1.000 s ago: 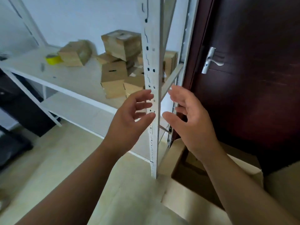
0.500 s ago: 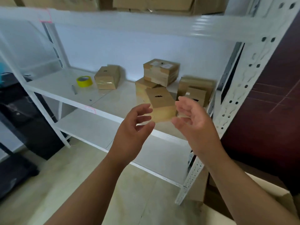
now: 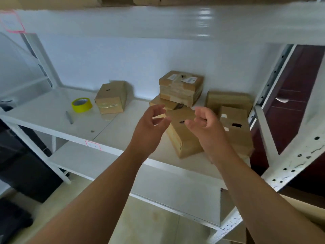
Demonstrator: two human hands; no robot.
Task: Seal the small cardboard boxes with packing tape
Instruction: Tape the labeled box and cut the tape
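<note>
Left hand (image 3: 149,131) and right hand (image 3: 209,132) reached in closer; now flank front cardboard box (image 3: 184,140) on shelf (image 3: 123,124).

Left hand (image 3: 149,128) and right hand (image 3: 205,128) hover empty; cardboard box (image 3: 184,138) beyond.

I'm seeing shelf (image 3: 114,127) lying open between the lone box (image 3: 110,98) and the box pile (image 3: 181,88); the upper shelf (image 3: 158,23) is capping headroom.

Matt cardboard boxes (image 3: 182,136); glossy white metal shelf (image 3: 52,110); shiny tape roll (image 3: 82,104)
</note>
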